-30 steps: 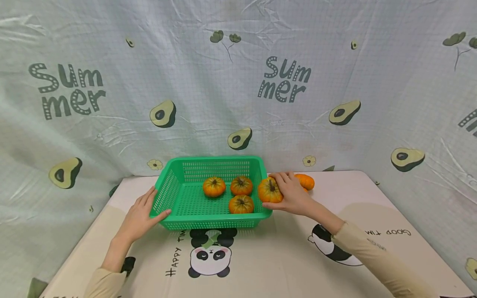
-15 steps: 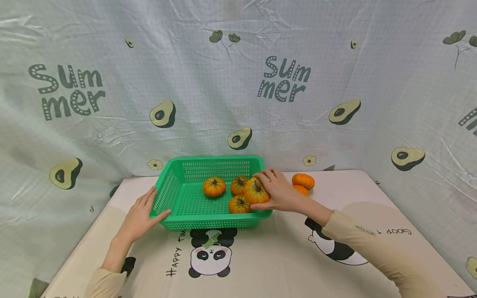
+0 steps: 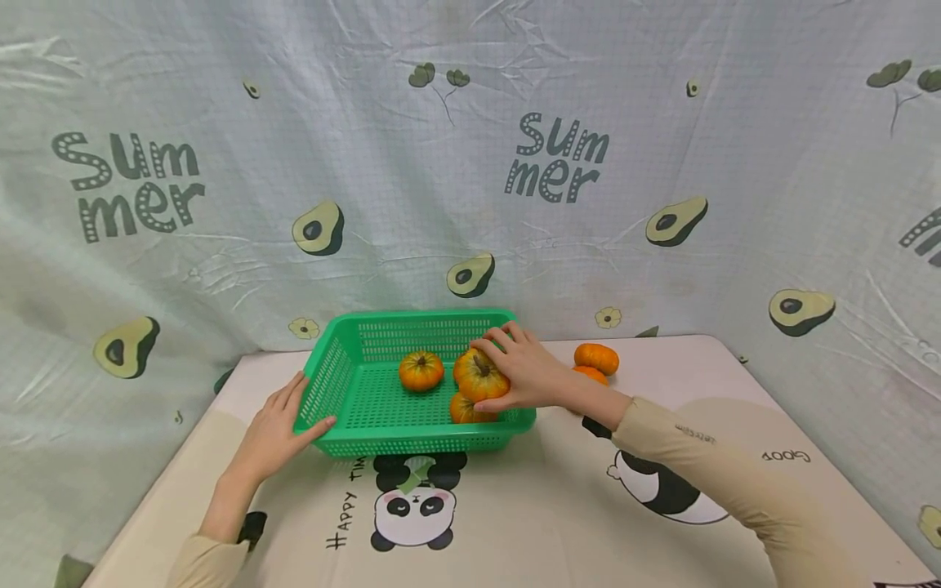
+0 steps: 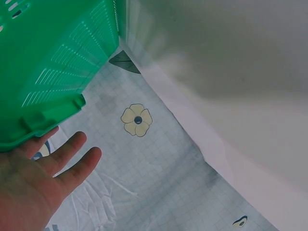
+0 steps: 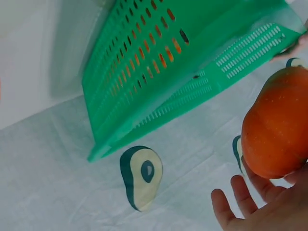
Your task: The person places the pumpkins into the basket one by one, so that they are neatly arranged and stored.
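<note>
A green plastic basket [image 3: 412,441] with slotted walls stands on the table. My left hand [image 3: 275,429] rests at its left end, thumb over the near rim. In the left wrist view the fingers [image 4: 72,149] look straight and spread beside the basket's rim. My right hand [image 3: 525,367] grips an orange pumpkin [image 3: 481,377] over the basket's right part; the right wrist view shows this pumpkin [image 5: 276,125] from its smooth side. Below it, one pumpkin [image 3: 469,411] sits near the front wall and another is mostly hidden. A third pumpkin [image 3: 421,371] lies in the basket's middle.
Two more orange pumpkins [image 3: 596,358] lie on the table right of the basket, one partly behind the right wrist. The table cover [image 3: 544,506] has printed pandas. A pale curtain [image 3: 397,180] with avocado prints hangs behind.
My right hand has carried the pumpkin left, from the basket's right rim to over the pumpkins inside. The two pumpkins on the right now show more. My left hand stays at the basket.
</note>
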The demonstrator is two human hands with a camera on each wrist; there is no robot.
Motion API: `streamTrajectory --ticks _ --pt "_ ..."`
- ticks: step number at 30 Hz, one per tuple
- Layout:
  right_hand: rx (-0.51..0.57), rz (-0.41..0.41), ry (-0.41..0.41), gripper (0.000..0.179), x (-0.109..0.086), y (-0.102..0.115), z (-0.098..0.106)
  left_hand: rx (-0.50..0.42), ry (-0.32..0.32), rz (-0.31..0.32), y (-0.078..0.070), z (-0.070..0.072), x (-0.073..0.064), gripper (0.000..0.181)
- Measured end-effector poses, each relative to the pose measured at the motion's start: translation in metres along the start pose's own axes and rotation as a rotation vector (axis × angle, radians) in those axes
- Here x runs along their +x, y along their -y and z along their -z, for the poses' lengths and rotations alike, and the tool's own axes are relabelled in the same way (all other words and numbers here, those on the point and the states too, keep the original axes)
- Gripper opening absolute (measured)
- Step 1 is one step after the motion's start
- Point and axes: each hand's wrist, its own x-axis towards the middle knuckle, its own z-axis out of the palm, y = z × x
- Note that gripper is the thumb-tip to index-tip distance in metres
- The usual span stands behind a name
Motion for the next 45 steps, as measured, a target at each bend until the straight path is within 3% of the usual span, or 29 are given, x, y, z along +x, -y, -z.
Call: streamTrajectory --ticks 13,34,45 --pt "-0.053 0.122 0.049 0.075 0.029 0.009 0.003 -0.007 0.012 0.01 -0.001 0.002 0.0 0.084" --pt "-0.057 0.11 0.126 0.076 0.071 0.018 -0.011 -0.02 0.01 0.005 -0.002 0.002 0.001 0.084" --pt "-0.048 0.088 0.152 0.076 0.086 0.019 -0.028 -0.018 0.001 0.0 0.0 -0.001 0.0 0.083"
